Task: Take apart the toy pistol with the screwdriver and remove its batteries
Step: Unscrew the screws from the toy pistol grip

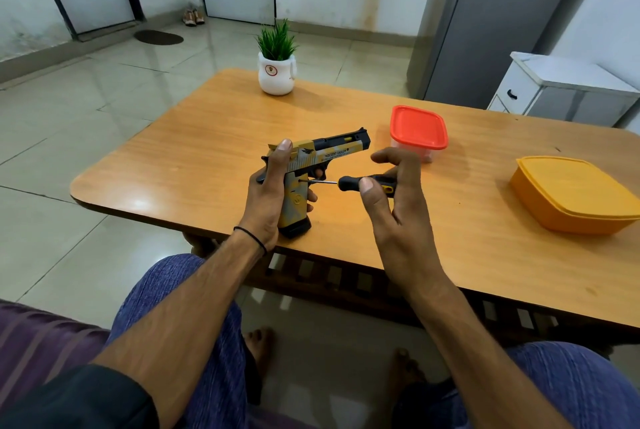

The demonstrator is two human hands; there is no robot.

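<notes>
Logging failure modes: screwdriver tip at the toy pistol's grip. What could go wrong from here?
The tip of the black-handled screwdriver sits near fingers of the left hand curled round the grip of the yellow-grey toy pistol; a slip could jab them.
The pistol stands near the edge of the wooden table, and the red-lidded box and orange box are closed; a freed screw may roll off.

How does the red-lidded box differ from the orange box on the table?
The red-lidded box has a clear body; the orange box is opaque orange all over. The red-lidded box looks smaller and sits farther back; the orange box sits nearer, to the right. Both are closed.
</notes>
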